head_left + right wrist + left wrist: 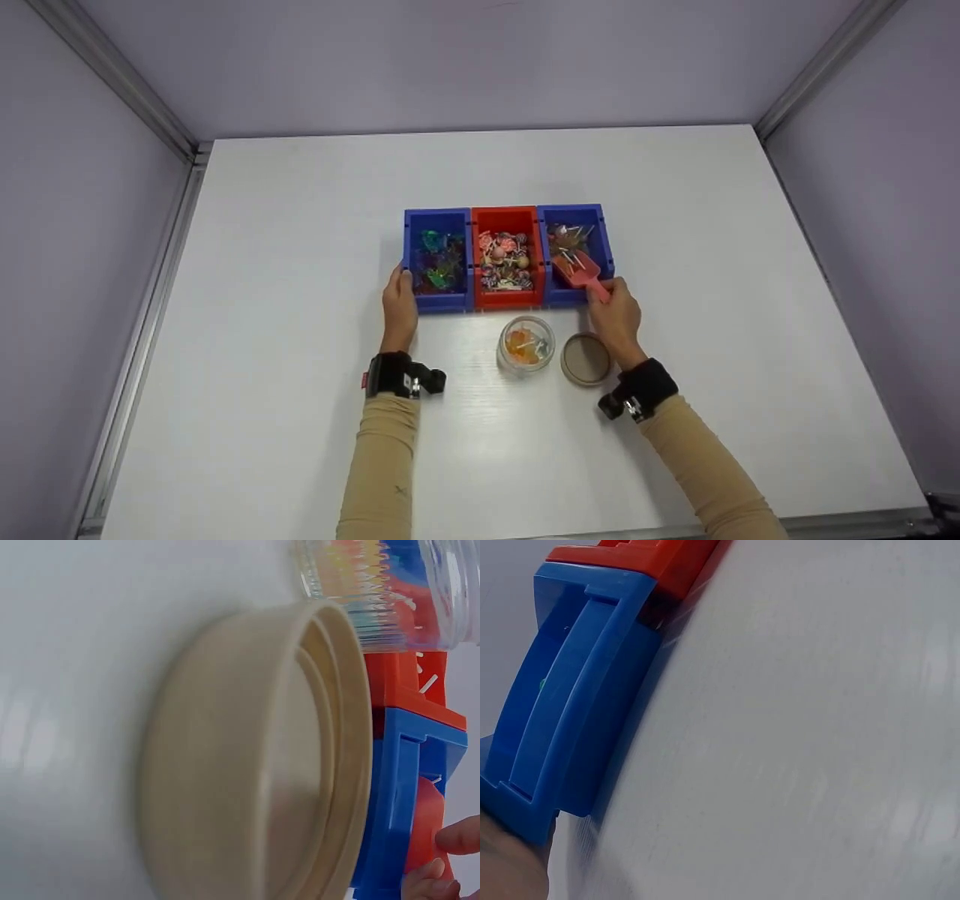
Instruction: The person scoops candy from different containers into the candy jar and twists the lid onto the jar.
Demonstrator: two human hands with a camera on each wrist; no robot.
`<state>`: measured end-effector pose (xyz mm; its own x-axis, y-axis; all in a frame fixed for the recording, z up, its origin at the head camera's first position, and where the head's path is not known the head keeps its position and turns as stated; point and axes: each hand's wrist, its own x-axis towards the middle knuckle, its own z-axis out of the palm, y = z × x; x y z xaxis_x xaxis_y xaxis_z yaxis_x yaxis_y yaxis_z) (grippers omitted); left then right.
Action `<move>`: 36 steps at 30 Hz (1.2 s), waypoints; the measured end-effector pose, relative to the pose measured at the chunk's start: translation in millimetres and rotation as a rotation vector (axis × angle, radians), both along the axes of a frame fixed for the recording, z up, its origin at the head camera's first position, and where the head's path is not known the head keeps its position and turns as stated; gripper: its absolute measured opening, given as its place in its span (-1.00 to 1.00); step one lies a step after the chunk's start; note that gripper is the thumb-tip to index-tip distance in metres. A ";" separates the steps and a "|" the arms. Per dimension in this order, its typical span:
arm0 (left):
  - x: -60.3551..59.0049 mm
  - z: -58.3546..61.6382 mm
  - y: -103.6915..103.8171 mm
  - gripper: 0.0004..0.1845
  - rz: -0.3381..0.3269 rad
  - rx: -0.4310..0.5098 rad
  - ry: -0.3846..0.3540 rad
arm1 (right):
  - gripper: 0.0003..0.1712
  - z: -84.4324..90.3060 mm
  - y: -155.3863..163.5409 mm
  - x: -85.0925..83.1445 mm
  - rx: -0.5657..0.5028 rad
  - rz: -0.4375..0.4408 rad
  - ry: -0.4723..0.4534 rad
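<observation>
My right hand (pixel 616 315) grips the handle of a small pink-red scoop (pixel 582 271), whose bowl is down in the right blue bin (pixel 606 247) among wrapped lollipops (pixel 568 236). White sticks lie across the scoop's bowl. On the other side, my left hand (pixel 400 306) rests at the outer left side of the left blue bin (pixel 441 303), its thumb at the rim. In the left wrist view, only part of that hand (pixel 514 866) shows below the bin's corner. Green and dark wrapped candies (pixel 441 262) lie in this bin.
Between the blue bins sits a red bin (pixel 507 300) of small lollipops. An open glass jar (pixel 526 345) with orange and pale candies stands in front of it. Beside the jar, a round beige lid (pixel 586 360) lies hollow side up, near my right wrist. Walls border the white table (pixel 300 225).
</observation>
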<state>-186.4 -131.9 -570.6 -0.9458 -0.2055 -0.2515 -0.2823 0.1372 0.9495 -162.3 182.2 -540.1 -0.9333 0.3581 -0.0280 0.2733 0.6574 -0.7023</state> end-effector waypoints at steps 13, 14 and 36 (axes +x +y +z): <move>-0.7 1.3 1.3 -0.44 -0.014 0.008 -0.018 | -0.70 2.9 -16.2 -9.8 -0.017 0.013 -0.066; -0.6 1.4 1.9 -0.44 -0.014 0.006 -0.018 | -0.70 1.5 -16.1 -9.4 -0.023 0.010 -0.063; 0.2 0.6 0.0 -0.45 0.002 0.026 0.011 | -0.74 -0.5 -2.8 6.8 -0.081 -0.066 0.147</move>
<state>-186.2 -131.9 -569.9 -0.9483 -0.2004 -0.2461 -0.2716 0.1116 0.9559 -155.4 179.4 -540.6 -0.9040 0.4208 0.0762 0.2041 0.5811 -0.7878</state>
